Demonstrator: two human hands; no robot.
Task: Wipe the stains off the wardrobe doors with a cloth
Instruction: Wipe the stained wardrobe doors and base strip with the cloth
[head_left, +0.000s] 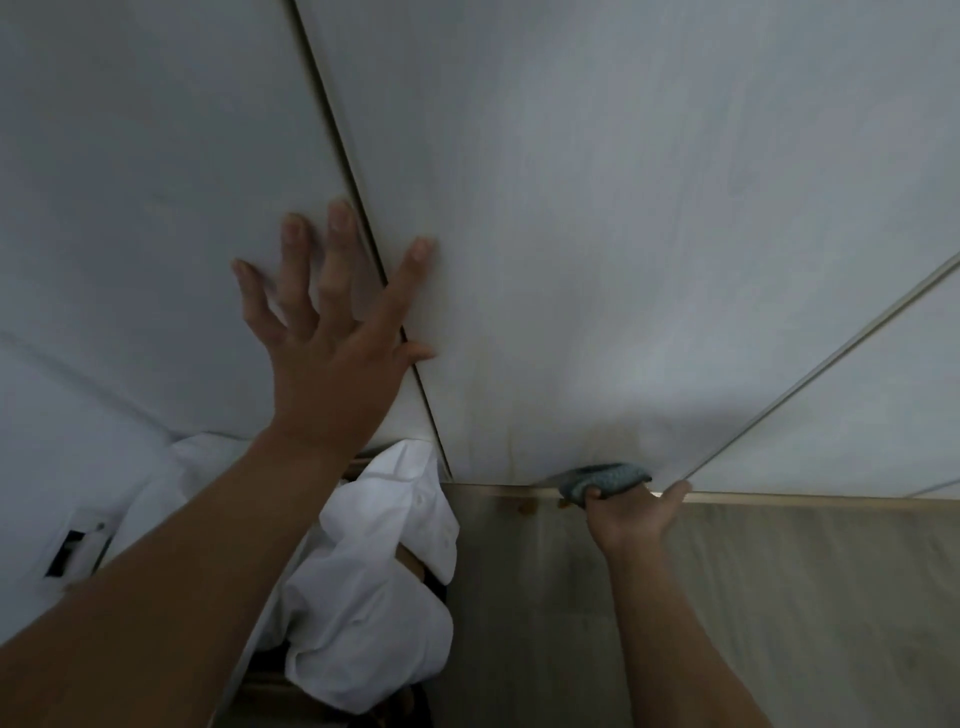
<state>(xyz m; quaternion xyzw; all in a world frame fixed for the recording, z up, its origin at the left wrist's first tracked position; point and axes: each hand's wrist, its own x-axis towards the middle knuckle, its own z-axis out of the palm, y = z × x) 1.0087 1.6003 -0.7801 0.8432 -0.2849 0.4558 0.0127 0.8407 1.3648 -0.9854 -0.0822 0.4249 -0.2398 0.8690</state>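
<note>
Fingers (336, 249) on our left hand (332, 364) are spread wide & flat: 3 on the left door (130, 208), index + thumb across the seam (358, 208) onto the middle door (623, 234). Our right hand (628, 517) is curled round the blue-grey cloth (605, 479), pressing it vs the very bottom edge of that middle door, rt at the floor (779, 597). Faint brownish smudges (613, 436) sit just above the cloth. White shirt (384, 597) is bunched btwn our arms, below the seam.

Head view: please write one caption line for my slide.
Left hand lies spread on the wardrobe doors while the right hand holds a blue-grey cloth against one door's bottom edge.
</note>
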